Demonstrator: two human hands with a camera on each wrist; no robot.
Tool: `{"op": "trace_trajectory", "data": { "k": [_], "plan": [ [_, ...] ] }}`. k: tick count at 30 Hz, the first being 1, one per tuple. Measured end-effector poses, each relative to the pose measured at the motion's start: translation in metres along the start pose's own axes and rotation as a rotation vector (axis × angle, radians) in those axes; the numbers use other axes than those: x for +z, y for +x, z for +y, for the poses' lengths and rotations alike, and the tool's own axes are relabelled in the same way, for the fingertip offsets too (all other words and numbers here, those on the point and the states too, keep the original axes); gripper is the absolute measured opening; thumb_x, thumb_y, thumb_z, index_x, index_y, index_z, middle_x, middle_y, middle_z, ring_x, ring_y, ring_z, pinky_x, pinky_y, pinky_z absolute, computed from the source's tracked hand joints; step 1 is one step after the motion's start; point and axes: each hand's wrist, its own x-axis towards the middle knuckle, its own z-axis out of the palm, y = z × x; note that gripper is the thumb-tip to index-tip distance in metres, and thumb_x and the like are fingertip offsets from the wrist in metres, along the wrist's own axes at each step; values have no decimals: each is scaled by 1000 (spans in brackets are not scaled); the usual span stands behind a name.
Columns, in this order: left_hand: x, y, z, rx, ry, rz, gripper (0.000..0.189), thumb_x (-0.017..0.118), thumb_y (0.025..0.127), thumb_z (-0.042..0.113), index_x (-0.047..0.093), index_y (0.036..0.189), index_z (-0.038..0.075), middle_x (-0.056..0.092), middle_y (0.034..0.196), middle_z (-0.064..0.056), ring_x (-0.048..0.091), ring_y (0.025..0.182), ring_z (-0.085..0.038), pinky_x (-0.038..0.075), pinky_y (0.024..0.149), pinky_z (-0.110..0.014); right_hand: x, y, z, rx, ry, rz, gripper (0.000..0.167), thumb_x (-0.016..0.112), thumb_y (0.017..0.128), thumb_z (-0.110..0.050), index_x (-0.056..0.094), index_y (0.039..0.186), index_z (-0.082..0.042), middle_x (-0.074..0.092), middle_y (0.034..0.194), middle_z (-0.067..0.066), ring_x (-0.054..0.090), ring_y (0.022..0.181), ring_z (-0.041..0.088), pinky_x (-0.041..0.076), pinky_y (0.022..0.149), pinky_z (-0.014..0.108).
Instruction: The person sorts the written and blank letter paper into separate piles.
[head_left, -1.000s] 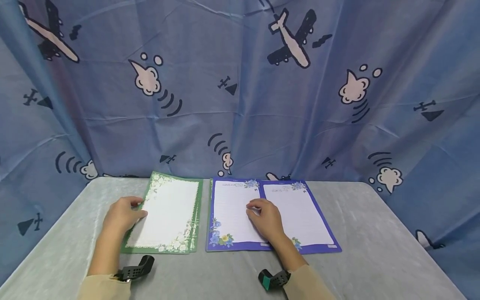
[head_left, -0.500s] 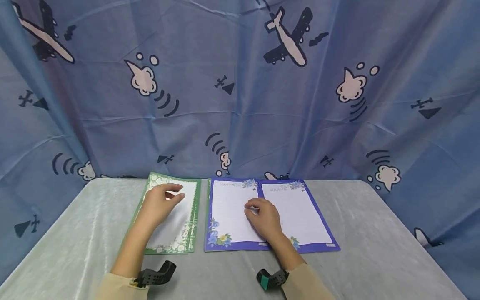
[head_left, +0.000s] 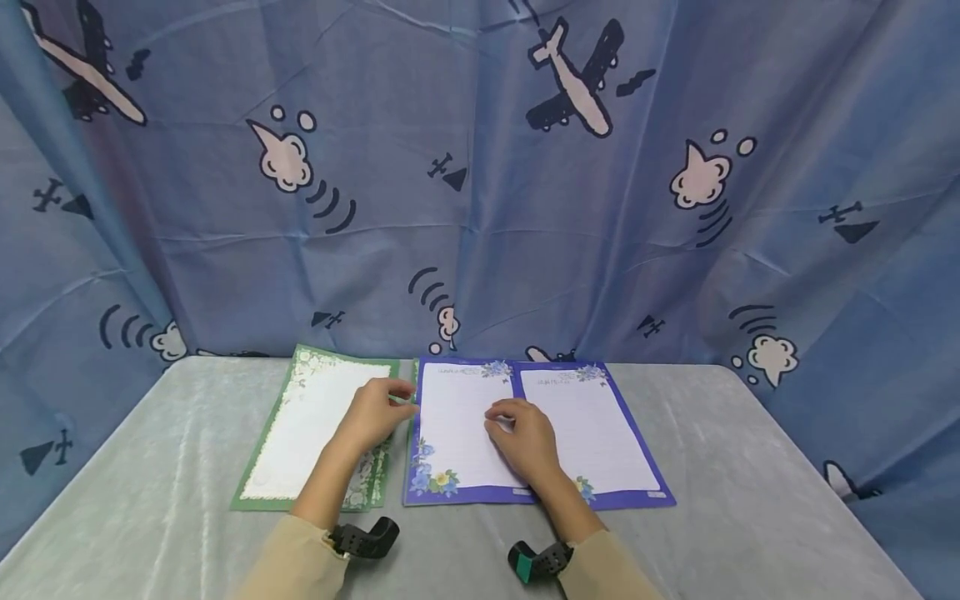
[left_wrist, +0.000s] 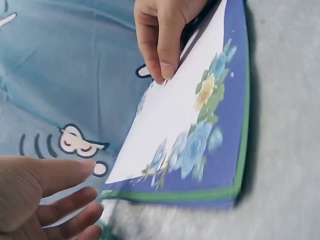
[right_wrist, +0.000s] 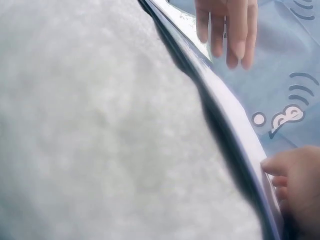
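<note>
In the head view, purple-bordered sheets of lined letter paper (head_left: 457, 446) with blue flowers lie side by side, a second page (head_left: 600, 442) to the right. My right hand (head_left: 527, 442) rests its fingertips on them near the middle seam. My left hand (head_left: 372, 414) hovers with parted fingers by their left edge, holding nothing; the left wrist view shows its fingers (left_wrist: 70, 202) apart from the corner. Beneath the purple sheet (left_wrist: 232, 135) a green edge (left_wrist: 244, 155) shows. Green-bordered sheets (head_left: 315, 425) with white flowers lie overlapping at the left, partly hidden by my left arm.
A grey cloth-covered table (head_left: 750, 467) carries the papers. Behind it hangs a blue curtain (head_left: 480, 208) printed with airplanes and clouds. Black bands with camera mounts (head_left: 367, 540) sit on both wrists.
My left hand has left the outer edge of the green-bordered sheets and crossed rightward over them to the purple sheet's left edge. My right hand has stayed in place.
</note>
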Motion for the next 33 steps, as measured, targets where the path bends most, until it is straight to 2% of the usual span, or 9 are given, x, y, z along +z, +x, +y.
{"op": "trace_trajectory", "data": {
  "k": [3, 7, 13, 17, 21, 27, 30, 33],
  "plan": [
    [8, 2, -4, -26, -15, 9, 29, 74, 90, 11, 72, 118, 2, 73, 117, -16, 70, 107, -34, 58, 88, -46, 1, -1, 0, -6, 7, -2, 8, 76, 87, -12, 80, 93, -10, 76, 110, 8, 70, 105, 29, 54, 90, 46],
    [17, 1, -9, -65, -19, 49, 29, 77, 87, 12, 74, 115, 4, 75, 111, -13, 70, 99, -27, 58, 86, -43, 2, -1, -1, -17, 19, -5, 8, 75, 88, -12, 80, 94, -9, 76, 110, 8, 70, 106, 29, 54, 90, 46],
    [25, 1, -10, -55, 20, 97, 36, 79, 83, 9, 73, 118, 3, 73, 101, -14, 65, 87, -22, 54, 77, -41, 1, -2, -4, -1, 4, 2, 8, 76, 87, -12, 80, 93, -10, 76, 109, 7, 69, 106, 28, 54, 90, 45],
    [29, 1, -10, -61, 27, 97, 39, 79, 83, 7, 72, 120, 3, 72, 98, -11, 62, 85, -20, 52, 79, -40, 0, -3, -4, 2, 1, 2, 8, 76, 87, -12, 80, 93, -10, 76, 109, 7, 69, 105, 27, 54, 89, 45],
    [31, 2, -10, -51, 33, 103, 34, 80, 82, 7, 74, 115, 5, 71, 92, -7, 62, 81, -17, 52, 80, -39, 0, -3, -4, 1, -1, 0, 8, 76, 87, -12, 80, 94, -10, 76, 110, 7, 69, 106, 28, 53, 90, 46],
    [33, 1, -13, -35, 21, 149, 29, 82, 80, 8, 77, 109, 8, 72, 79, -2, 63, 71, -12, 53, 72, -35, -1, -2, -2, -20, 4, 2, 8, 75, 87, -12, 80, 93, -10, 76, 109, 7, 69, 105, 28, 53, 89, 45],
    [34, 1, -14, -44, 7, 158, 28, 83, 80, 9, 78, 108, 9, 71, 74, -1, 62, 67, -11, 52, 69, -33, -1, -1, -1, -14, 36, 45, 9, 75, 87, -10, 80, 94, -9, 76, 104, 8, 70, 96, 25, 55, 84, 40],
    [35, 2, -15, -47, -4, 156, 28, 83, 80, 9, 78, 108, 10, 72, 73, 1, 61, 66, -10, 53, 71, -35, -3, 0, 0, 49, 98, 137, 10, 76, 85, -8, 80, 94, -9, 76, 96, 7, 66, 82, 18, 53, 75, 30]
  ]
}}
